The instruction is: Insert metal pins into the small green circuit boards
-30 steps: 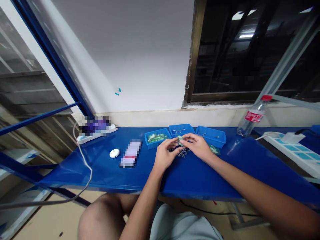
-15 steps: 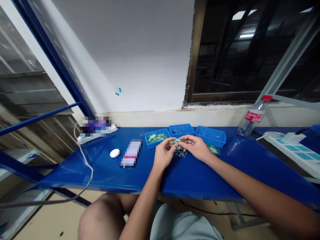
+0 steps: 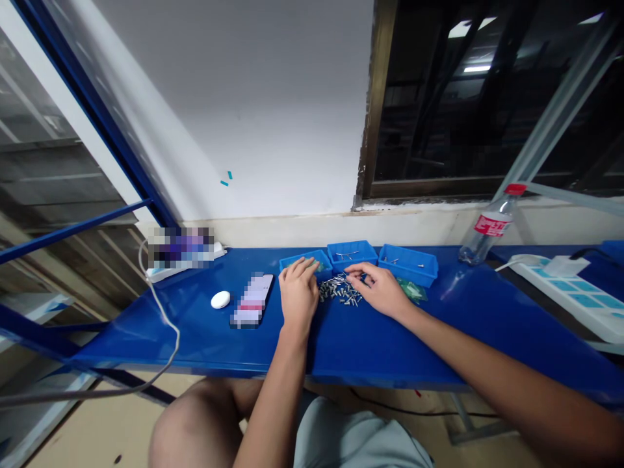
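My left hand (image 3: 298, 291) is over the near edge of the left blue tray (image 3: 288, 263), which has green packets in it. Its fingers hide most of the tray, and a bit of green shows by the fingertips; whether they grip it is unclear. A pile of small metal screws (image 3: 338, 290) lies on the blue table between the hands. My right hand (image 3: 374, 286) is at the pile's right side, thumb and forefinger close together; what is between them is too small to make out. The middle blue tray (image 3: 351, 256) and right blue tray (image 3: 408, 265) hold a few metal pieces.
Green packets (image 3: 413, 290) lie beside my right hand. To the left are a phone (image 3: 253, 299) and a round white object (image 3: 221, 299). A bottle (image 3: 492, 226) and a power strip (image 3: 580, 292) are on the right; another strip (image 3: 188, 263) is back left.
The hands have come apart. My left hand has moved left to the left tray, and the green packet held between both hands is gone from there. More of the screw pile shows.
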The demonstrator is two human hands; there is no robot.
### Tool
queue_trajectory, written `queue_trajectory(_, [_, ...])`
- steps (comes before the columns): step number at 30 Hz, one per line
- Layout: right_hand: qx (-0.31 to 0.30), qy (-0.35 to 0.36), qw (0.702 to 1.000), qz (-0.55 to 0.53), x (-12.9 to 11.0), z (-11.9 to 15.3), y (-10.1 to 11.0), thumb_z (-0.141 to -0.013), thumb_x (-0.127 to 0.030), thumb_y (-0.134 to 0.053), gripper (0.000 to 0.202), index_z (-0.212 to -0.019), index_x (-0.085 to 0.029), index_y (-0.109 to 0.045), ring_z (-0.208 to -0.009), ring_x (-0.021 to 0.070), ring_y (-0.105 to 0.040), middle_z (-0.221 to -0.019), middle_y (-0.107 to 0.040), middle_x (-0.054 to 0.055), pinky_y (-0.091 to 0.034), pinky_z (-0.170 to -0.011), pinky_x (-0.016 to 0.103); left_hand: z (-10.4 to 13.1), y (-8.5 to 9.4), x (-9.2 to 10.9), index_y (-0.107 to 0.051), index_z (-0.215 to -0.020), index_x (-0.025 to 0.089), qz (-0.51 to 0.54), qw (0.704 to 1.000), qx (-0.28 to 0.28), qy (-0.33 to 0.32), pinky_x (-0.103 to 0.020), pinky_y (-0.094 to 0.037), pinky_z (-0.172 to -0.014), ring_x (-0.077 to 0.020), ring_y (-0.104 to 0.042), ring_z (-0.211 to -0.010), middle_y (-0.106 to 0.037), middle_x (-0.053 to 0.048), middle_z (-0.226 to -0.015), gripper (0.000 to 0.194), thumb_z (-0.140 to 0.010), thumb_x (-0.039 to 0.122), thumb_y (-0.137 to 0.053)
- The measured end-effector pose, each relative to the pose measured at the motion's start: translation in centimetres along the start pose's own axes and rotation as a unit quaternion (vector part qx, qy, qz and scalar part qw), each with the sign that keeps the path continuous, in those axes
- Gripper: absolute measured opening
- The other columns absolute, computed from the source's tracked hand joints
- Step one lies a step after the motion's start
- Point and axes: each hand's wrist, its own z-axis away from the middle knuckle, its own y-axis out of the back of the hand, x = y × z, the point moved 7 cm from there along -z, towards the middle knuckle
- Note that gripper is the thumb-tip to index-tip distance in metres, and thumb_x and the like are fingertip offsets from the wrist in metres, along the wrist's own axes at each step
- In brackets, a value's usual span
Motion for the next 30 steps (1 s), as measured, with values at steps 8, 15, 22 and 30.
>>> queue_trajectory(8, [-0.127, 0.18, 0.972, 0.084, -2.3, 1.0, -3.0, -0.099, -0.026, -0.065, 0.027, -0.124, -0.026, -0.073, -0.115, 0.0287, -0.059, -0.117, -0.075, 0.008, -0.05, -0.104, 0.05, 0.3, -1.5, 0.0, -0.071, -0.124, 0.024, -0.079, 0.996, -0.034, 0.024, -0.067, -0.016, -0.125, -0.0325, -0.044, -0.149, -0.064, -0.009, -0.146, 0.036, -0.095, 0.015, -0.052])
queue_trajectory(15, [-0.167, 0.22, 0.953, 0.121, -2.6, 1.3, -4.4, -0.098, -0.021, -0.066, 0.022, -0.117, -0.025, -0.075, -0.116, 0.0285, -0.055, -0.116, -0.068, 0.01, -0.051, -0.103, 0.05, 0.5, -0.4, 1.2, -0.061, -0.135, 0.02, -0.037, 0.999, 0.016, 0.001, -0.057, -0.026, -0.125, -0.0306, -0.039, -0.151, -0.06, -0.012, -0.147, 0.045, -0.093, 0.008, -0.051])
queue_trajectory(22, [-0.184, 0.248, 0.945, 0.104, -2.3, 1.1, -4.6, -0.091, -0.006, -0.067, 0.021, -0.101, -0.023, -0.074, -0.111, 0.0265, -0.057, -0.097, -0.072, 0.006, -0.052, -0.098, 0.045, 1.0, -0.4, 2.5, -0.063, -0.123, 0.02, 0.064, 0.998, 0.025, -0.011, -0.049, -0.044, -0.11, -0.0278, -0.058, -0.126, -0.07, -0.01, -0.123, 0.032, -0.097, 0.009, -0.048])
queue_trajectory(30, [-0.177, 0.253, 0.942, 0.128, -2.4, 1.1, -4.7, -0.092, -0.007, -0.065, 0.017, -0.083, -0.021, -0.067, -0.098, 0.0253, -0.059, -0.085, -0.068, 0.005, -0.052, -0.091, 0.042, 1.0, -1.0, 2.6, -0.063, -0.12, 0.021, 0.099, 0.995, 0.004, -0.024, -0.045, -0.049, -0.104, -0.025, -0.063, -0.114, -0.072, -0.008, -0.115, 0.032, -0.095, 0.006, -0.051])
